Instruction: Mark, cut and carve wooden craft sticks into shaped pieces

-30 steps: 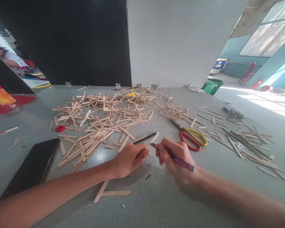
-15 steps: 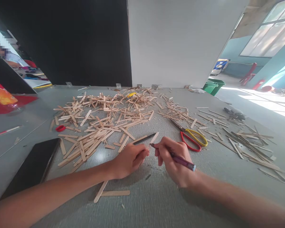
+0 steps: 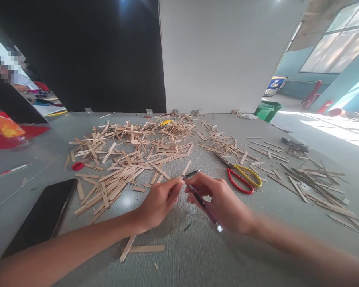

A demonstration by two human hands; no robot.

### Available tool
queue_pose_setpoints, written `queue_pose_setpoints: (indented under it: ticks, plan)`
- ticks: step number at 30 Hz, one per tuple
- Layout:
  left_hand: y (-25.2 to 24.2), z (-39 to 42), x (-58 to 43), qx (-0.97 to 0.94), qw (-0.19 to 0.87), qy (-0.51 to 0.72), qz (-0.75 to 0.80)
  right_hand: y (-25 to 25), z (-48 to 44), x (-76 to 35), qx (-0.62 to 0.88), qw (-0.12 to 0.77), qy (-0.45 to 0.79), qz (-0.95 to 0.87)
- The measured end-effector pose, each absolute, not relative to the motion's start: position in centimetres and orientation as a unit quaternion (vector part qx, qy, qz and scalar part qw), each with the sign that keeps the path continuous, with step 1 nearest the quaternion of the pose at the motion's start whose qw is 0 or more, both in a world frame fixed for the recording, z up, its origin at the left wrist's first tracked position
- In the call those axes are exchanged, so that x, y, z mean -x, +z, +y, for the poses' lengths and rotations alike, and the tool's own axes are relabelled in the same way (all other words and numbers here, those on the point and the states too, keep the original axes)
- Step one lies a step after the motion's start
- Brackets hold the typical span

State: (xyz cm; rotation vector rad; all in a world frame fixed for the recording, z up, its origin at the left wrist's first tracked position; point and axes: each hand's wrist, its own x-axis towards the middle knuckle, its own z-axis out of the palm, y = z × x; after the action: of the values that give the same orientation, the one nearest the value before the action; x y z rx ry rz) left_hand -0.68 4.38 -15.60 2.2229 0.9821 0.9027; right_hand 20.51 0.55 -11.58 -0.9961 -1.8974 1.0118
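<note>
My left hand (image 3: 159, 202) is closed in a pinch on one end of a flat wooden stick (image 3: 186, 168) that points away from me. Close beside it, my right hand (image 3: 223, 203) is wrapped round a dark purple pen-like tool (image 3: 204, 206). The tool's tip sits near my left fingertips and the stick's held end. A black pen (image 3: 193, 173) lies on the grey table (image 3: 257, 223) just beyond both hands. A wide pile of wooden sticks (image 3: 128, 153) spreads behind them.
Red and yellow scissors (image 3: 243, 178) lie right of my hands. A black phone (image 3: 40, 217) rests at the left. Two loose sticks (image 3: 143, 248) lie under my left forearm. Dark strips (image 3: 312, 179) are scattered at the right, with a red ring (image 3: 77, 166) and a red bag (image 3: 4, 127) at the left.
My left hand has taken hold of the stick that lay beside the black pen. My right hand has swung the tool so that it points steeply towards my left fingertips.
</note>
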Motion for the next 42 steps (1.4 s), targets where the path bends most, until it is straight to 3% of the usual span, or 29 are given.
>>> queue_pose_setpoints:
  ticks: [5, 10, 20, 27, 31, 37, 42]
  plan:
    - [-16.0, 4.3, 0.8, -0.819, 0.242, 0.365, 0.37, -9.9, 1.4, -21.2, 0.392, 0.346, 0.614, -0.592]
    - [-16.4, 4.2, 0.8, -0.831, 0.235, 0.356, 0.356, -9.8, 1.2, -21.0, 0.518, 0.265, 0.515, -0.63]
    - [-16.6, 3.9, 0.9, -0.856, 0.233, 0.314, 0.339, -10.9, 1.1, -20.6, 0.54, 0.261, 0.432, -0.673]
    - [-16.5, 3.7, 0.8, -0.876, 0.221, 0.282, 0.323, -9.5, 0.8, -21.0, 0.506, 0.173, 0.607, -0.588]
    - [-16.6, 3.7, 0.8, -0.884, 0.211, 0.277, 0.312, -10.4, 0.5, -21.3, 0.482, 0.188, 0.621, -0.589]
    - [-16.9, 3.8, 0.9, -0.88, 0.21, 0.273, 0.329, -13.3, 0.0, -19.9, 0.436, 0.316, 0.515, -0.667]
    - [-16.9, 3.8, 0.9, -0.887, 0.21, 0.263, 0.317, -12.7, 0.3, -20.8, 0.439, 0.257, 0.574, -0.641]
